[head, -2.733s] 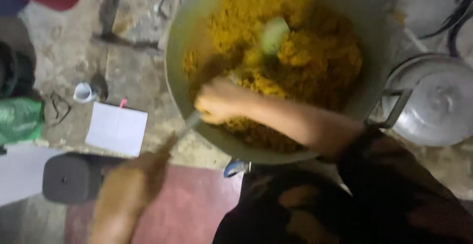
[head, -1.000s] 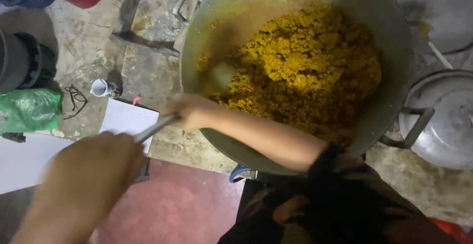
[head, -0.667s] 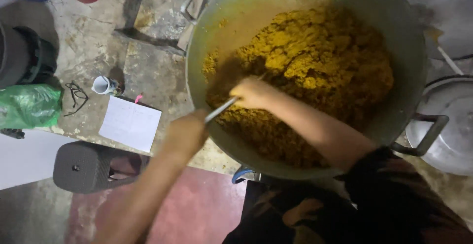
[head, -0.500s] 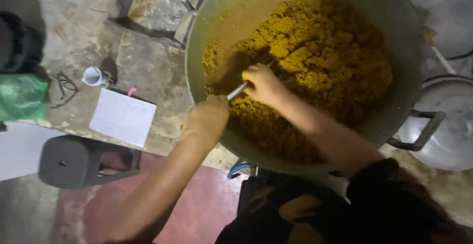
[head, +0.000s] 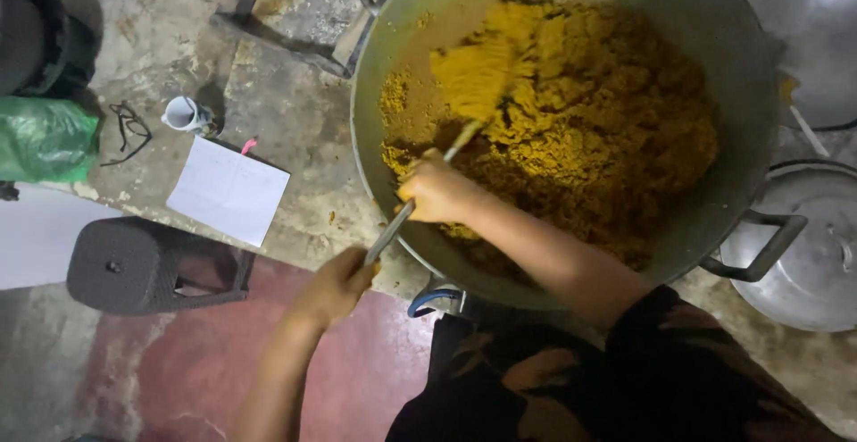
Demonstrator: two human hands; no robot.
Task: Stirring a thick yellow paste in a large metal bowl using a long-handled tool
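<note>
The left hand [head: 335, 286], nearest to the person's body and outside the pot, is closed around the butt of a long metal-handled spatula [head: 420, 192], and the right hand [head: 437, 194] is clenched on the same handle a little farther up, just over the near rim of the big grey pot [head: 375, 112]. Half a second back the two hands sat closer together and the blade was buried low in the food; now the left hand has dropped down and away from the rim while the blade, beyond the right hand, has come up with a blurred heap of yellow rice [head: 589, 129] on it, so the mass is being levered and turned over, not just pushed. A bare streak of pot wall shows to the left of the raised blade. Out past the left hand, on the stained worktop, lie a white sheet of paper [head: 228, 190] and a small white cup [head: 183, 113], with a dark stool [head: 143, 268] below them. Far off to the right of both hands a metal lid [head: 812, 246] rests beside the pot's handle.
</note>
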